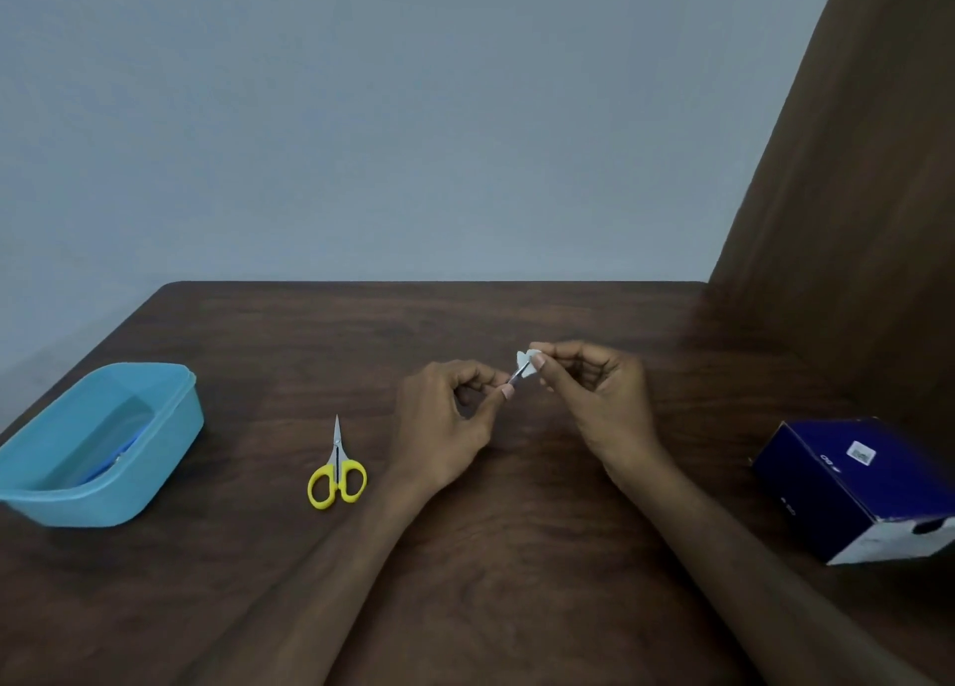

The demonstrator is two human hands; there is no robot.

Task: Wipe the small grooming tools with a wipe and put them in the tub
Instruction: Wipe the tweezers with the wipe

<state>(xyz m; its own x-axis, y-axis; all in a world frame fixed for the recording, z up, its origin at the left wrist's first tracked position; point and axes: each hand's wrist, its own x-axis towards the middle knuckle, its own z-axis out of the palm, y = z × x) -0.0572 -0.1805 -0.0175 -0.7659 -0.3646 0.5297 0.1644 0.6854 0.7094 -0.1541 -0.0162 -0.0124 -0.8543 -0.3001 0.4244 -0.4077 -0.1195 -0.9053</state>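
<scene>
Head view: both hands raised just above the dark wooden table (465, 323), meeting near its middle. Left hand (449, 416) — thumb and forefinger pinched on the near end of a thin metal tool (517, 376); the other fingers curl loosely toward the palm. The tool is too small to identify; only a short silvery length shows between the two sets of fingertips, slanting up and to the right. Right hand (594, 391) — thumb and forefinger pinched on a small white wipe (524, 359), which is folded around the far end of the tool; remaining fingers curled in behind. The fingertips of the two hands are just apart, with the tool bridging them. Well to the left of the left hand's fingers, yellow-handled scissors (337, 473) lie flat on the table, blades closed, tips pointing away from the person. Further left again, a light blue tub (155, 442) sits near the table's edge; something blue lies inside it, not clear enough to name. Well to the right of the right hand, a dark blue box (852, 484) rests on the table.
</scene>
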